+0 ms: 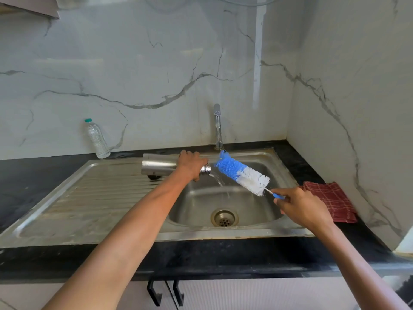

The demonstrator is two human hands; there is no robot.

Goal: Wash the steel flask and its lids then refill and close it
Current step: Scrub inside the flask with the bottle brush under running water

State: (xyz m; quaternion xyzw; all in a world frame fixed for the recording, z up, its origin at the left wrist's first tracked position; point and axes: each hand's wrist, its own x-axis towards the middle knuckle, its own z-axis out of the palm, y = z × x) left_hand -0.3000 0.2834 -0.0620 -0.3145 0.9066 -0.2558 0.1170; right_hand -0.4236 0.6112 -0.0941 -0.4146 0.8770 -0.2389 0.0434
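Nearest the camera, two bare forearms are reaching up over the black counter edge (pixel 201 253) toward the steel sink (pixel 93 198). The left hand (pixel 192 164) is gripping the steel flask (pixel 158 164) around its shoulder, fingers curled over the top, and holding it lying sideways at about twelve o'clock over the sink, its threaded mouth pointing to three o'clock. That tilt appears to be letting rinse water spill from the mouth into the basin, where a thin stream is falling toward the drain (pixel 224 218).

The right hand (pixel 301 209), at about three o'clock, is pinching the thin blue handle of the bottle brush (pixel 242 173) between thumb and fingers. The brush's blue tip is sitting just beside the flask's mouth, under the tap (pixel 218 126), probably so the bristles are getting wet and lining up for entry.

No lids are showing clearly; a dark object under the flask is too hidden to name.

A plastic water bottle (pixel 97 139) is standing at ten o'clock against the wall, likely for refilling. A red checked cloth (pixel 333 200) is lying at three o'clock.

No brand or writing is readable anywhere.
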